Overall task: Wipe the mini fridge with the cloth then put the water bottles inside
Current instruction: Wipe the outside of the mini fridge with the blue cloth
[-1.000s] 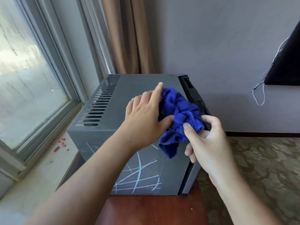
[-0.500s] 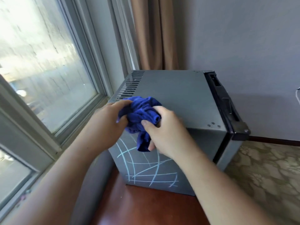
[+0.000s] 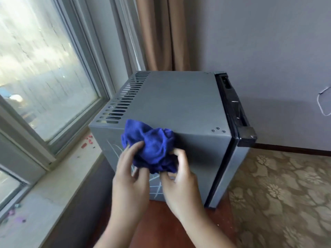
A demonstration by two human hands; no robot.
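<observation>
at the far left a large window [image 3: 44,77] fills the wall, and a pale sill [image 3: 53,194] runs below it toward the near corner. small red bits [image 3: 86,142] lie on the sill just beside the fridge's left side, and a few purple scraps [image 3: 16,216] lie at the sill's near end. a brown curtain [image 3: 161,33] hangs behind the fridge, between the window frame and the grey wall [image 3: 268,51].

the mini fridge [image 3: 179,104] stands on a reddish wooden table [image 3: 161,226], grey all over, with its door [image 3: 231,111] on the right side under a black top strip. vent slots [image 3: 121,104] run along the left edge of its top. white scratchy lines [image 3: 155,188] cross its near side, partly hidden by the hands.

the left hand [image 3: 130,179] pinches the lower left of the cloth [image 3: 152,145] between thumb and curled fingers. the right hand [image 3: 180,179], fingers curled, grips its lower right edge. the cloth is deep blue, bunched into a crumpled wad, held at the fridge's near top edge and hanging over the near side.

to the right lie a patterned floor [image 3: 286,194] and a dark baseboard [image 3: 295,149]. a thin white cord [image 3: 322,102] hangs on the wall at the far right.
</observation>
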